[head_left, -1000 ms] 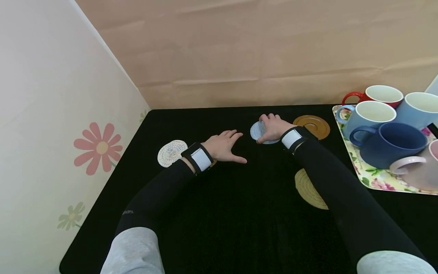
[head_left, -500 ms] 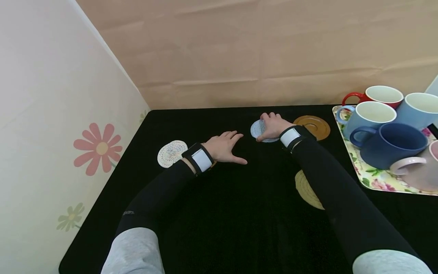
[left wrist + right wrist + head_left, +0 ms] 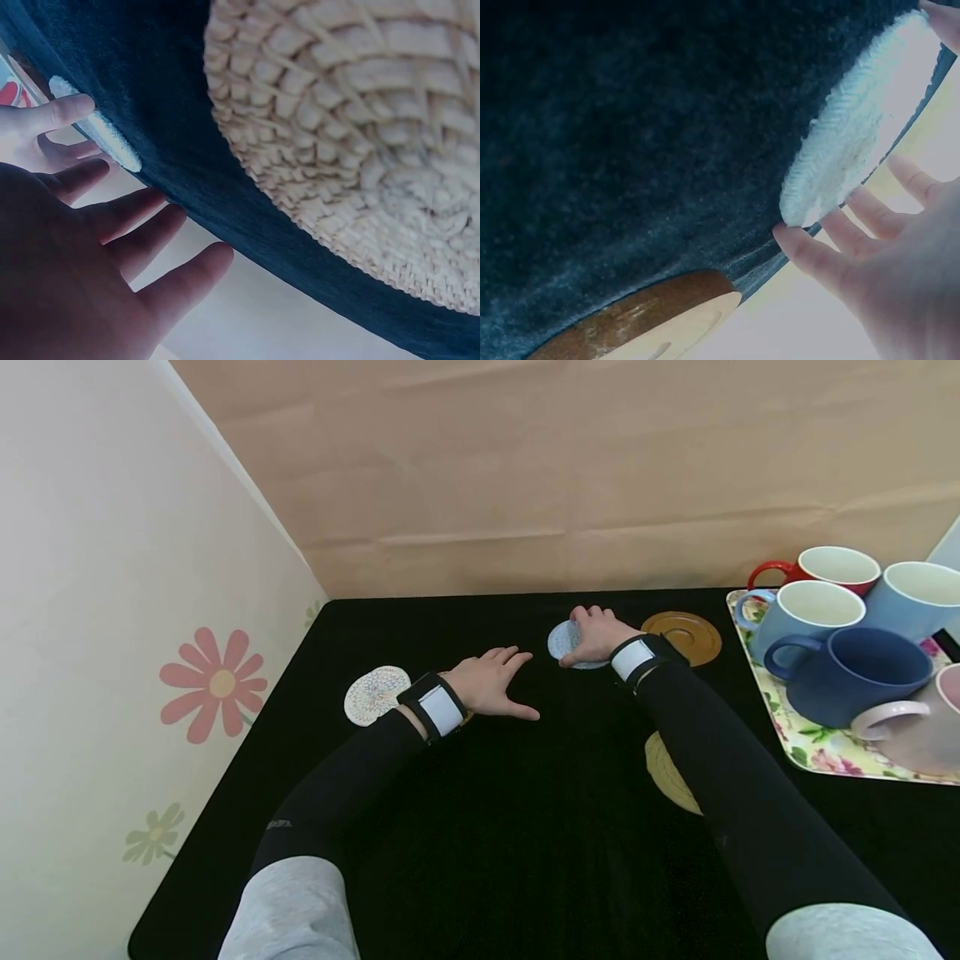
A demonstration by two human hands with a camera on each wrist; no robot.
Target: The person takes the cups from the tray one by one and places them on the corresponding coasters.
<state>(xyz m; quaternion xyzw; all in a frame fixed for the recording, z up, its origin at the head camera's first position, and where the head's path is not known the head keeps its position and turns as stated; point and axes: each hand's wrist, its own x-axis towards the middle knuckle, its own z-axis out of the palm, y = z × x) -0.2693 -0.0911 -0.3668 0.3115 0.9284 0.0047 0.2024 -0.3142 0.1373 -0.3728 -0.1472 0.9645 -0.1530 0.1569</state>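
Observation:
A round light blue knitted coaster [image 3: 561,642] lies on the black tabletop near its back edge. My right hand [image 3: 597,637] grips it, thumb at the near edge and fingers at the far side. In the right wrist view the fingertips meet the rim of the pale coaster [image 3: 859,124]. My left hand [image 3: 489,682] reaches out to the left of it with fingers spread, holding nothing. A woven straw-like coaster [image 3: 360,127] fills much of the left wrist view; from the head only a brownish edge [image 3: 468,718] shows beneath that wrist.
A white speckled coaster [image 3: 377,696] lies left. A brown wooden saucer [image 3: 684,637] sits beyond the right wrist, and a yellowish woven coaster [image 3: 670,774] is partly under the right sleeve. On the right, a floral tray [image 3: 823,750] bears several mugs, including a dark blue mug [image 3: 855,672].
My right hand and forearm have shifted very slightly up and left while staying at the light blue coaster. The left hand keeps its place.

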